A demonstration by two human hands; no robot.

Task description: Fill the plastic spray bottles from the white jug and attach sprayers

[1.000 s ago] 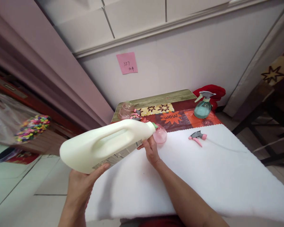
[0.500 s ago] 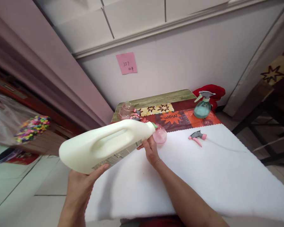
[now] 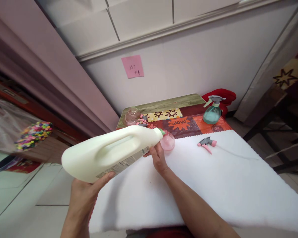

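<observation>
A large cream-coloured detergent jug (image 3: 114, 148) with a moulded handle lies tilted across my view, its green spout at the mouth of a round pink spray bottle (image 3: 168, 142). My left hand (image 3: 89, 188) grips the jug from below near its base. Under its neck, my right hand (image 3: 159, 158) supports the jug, with the fingers partly hidden behind it. The pink bottle stands upright without its head. To its right, a grey and pink spray head (image 3: 207, 144) with a thin clear tube lies on the white cloth (image 3: 188, 185).
A teal spray bottle (image 3: 212, 114) with its head on stands at the back right. At the back left are a clear pinkish bottle (image 3: 132, 116) and another spray head (image 3: 142, 119). A wall with a pink note (image 3: 132, 66) rises behind the table.
</observation>
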